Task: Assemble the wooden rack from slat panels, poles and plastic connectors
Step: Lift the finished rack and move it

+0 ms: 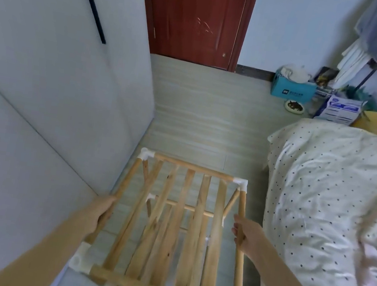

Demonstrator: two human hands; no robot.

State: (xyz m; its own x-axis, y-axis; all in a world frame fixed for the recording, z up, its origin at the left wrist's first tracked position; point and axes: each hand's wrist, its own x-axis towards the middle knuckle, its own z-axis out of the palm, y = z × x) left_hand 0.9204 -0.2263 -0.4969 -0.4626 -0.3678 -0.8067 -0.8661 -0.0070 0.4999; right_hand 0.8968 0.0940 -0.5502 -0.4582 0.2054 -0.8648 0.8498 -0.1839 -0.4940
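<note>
- Wooden rack [179,227] is held above the pale plank floor [200,120], between a white wardrobe [42,96] and a bed [331,213] covered by a dotted cream sheet.
- Its top tier is made of lengthwise slats framed by round poles; a second tier is seen through the slats below.
- White plastic connectors [146,155] are fitted at the corners, where the poles meet.
- The left side pole is gripped by the left hand [105,208], fingers curled round it.
- The right side pole is gripped by the right hand [246,234] in the same way.
- A dark red door [194,16] is seen at the far end of the floor.
- Print is carried by a blue box [293,88] and a white carton [339,110] by the far wall, but it is too blurred to be read.
</note>
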